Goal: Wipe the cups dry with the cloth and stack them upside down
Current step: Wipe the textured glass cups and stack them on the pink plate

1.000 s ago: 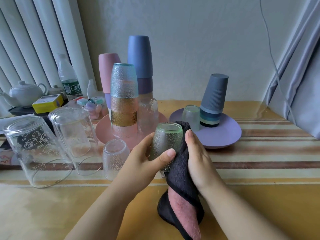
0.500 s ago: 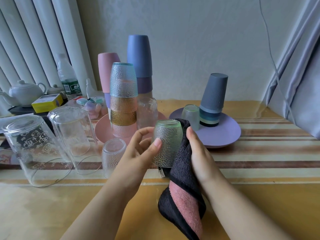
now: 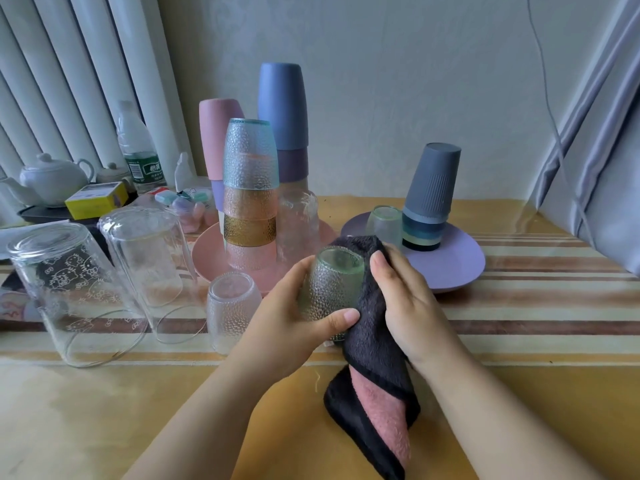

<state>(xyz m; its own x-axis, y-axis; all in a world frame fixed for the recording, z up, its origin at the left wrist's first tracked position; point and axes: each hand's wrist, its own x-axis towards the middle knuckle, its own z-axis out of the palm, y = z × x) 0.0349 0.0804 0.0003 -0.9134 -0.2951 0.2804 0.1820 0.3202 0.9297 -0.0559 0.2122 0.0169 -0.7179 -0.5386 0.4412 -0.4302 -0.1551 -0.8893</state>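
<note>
While my left hand (image 3: 294,317) curls round the green dimpled glass (image 3: 329,289), base up above the table | right hand (image 3: 405,303) presses the dark cloth (image 3: 367,327) against its right side | stack of dimpled glasses (image 3: 250,188) lies beyond-left, nearer my left.

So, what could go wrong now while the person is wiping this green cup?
The green textured glass cup is held above the table by the left hand alone; it might slip. The dark cloth hangs low and could drag. The small clear cup stands beside that hand and might be knocked.
</note>
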